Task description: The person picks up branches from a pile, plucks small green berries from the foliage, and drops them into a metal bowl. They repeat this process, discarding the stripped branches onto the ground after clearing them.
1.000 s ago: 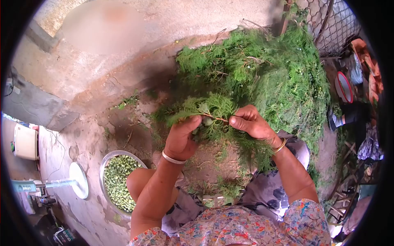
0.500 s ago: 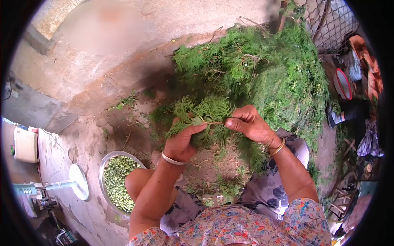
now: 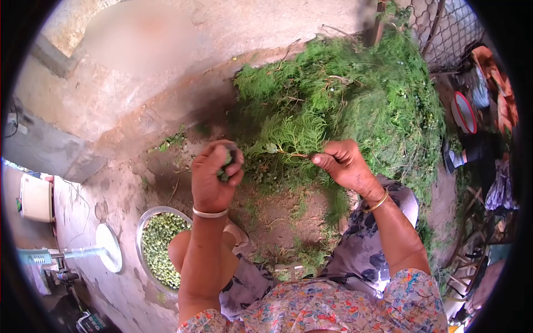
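My right hand (image 3: 347,166) pinches the stem end of a leafy green sprig (image 3: 291,136), whose feathery fronds reach left in front of the branch pile. Curled inward, my left hand (image 3: 216,175) is apart from the sprig and has small dark green bits (image 3: 226,162) between its palm and fingers; single pieces are hard to tell. Below it on the left, a round metal basin (image 3: 142,250) holds many small pale green pieces, partly hidden by my knee. The large pile of green branches (image 3: 383,111) lies beyond my right hand.
A standing fan (image 3: 109,248) is at the left, with a cream-coloured box (image 3: 36,197) behind it. Wire mesh (image 3: 455,33) rises at the upper right. A red-rimmed round object (image 3: 464,112) and another person's foot (image 3: 455,160) are at the right.
My left hand has come away from the sprig and moved left, its fingers now curled round small green bits. My right hand has kept its hold on the stem.
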Demonstrator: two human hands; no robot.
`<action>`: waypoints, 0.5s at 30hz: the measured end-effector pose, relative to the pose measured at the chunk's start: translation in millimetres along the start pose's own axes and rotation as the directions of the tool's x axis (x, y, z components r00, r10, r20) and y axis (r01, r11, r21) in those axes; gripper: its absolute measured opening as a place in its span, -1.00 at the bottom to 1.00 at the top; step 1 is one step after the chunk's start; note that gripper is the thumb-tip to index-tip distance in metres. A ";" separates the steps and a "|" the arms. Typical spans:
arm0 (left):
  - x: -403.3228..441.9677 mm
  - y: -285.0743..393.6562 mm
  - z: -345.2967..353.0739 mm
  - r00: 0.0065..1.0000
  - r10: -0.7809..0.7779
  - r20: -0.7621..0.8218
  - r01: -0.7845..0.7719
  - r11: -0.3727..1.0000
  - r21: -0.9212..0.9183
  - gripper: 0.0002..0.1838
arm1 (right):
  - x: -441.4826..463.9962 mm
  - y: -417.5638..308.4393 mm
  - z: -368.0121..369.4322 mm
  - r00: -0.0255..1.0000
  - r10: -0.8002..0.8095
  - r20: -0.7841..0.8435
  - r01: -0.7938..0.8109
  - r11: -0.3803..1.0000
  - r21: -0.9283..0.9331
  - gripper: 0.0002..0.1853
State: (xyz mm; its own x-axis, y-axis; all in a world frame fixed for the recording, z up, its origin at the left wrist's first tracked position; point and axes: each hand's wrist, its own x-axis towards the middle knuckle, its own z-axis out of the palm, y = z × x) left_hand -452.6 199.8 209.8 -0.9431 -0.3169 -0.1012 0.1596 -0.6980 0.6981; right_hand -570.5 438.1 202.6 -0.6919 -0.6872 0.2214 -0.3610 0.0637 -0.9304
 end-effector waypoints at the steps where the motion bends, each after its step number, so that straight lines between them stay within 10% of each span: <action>1: -1.0 -2.3 3.0 1.000 0.002 -0.002 -0.002 1.000 -0.001 -0.78 | -0.1 1.1 2.0 1.000 0.004 -0.008 -0.004 1.000 -0.022 -0.65; 7: -6.1 -19.2 28.7 0.991 0.014 -0.136 0.078 0.758 0.648 -0.76 | 0.4 2.1 10.5 0.998 -0.016 0.063 0.025 0.988 -0.153 -0.68; 15: -3.6 -28.3 18.4 0.937 0.327 0.124 -0.214 0.256 0.943 -0.83 | -0.2 9.7 16.2 0.980 -0.164 0.111 0.187 0.951 -0.245 -0.69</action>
State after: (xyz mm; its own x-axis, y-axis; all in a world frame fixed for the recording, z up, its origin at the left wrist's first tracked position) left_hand -459.1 232.5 203.5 -0.8675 -0.4456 0.2210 -0.0327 0.4943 0.8687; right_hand -563.7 427.1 188.8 -0.5491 -0.7646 0.3374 -0.6261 0.1090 -0.7721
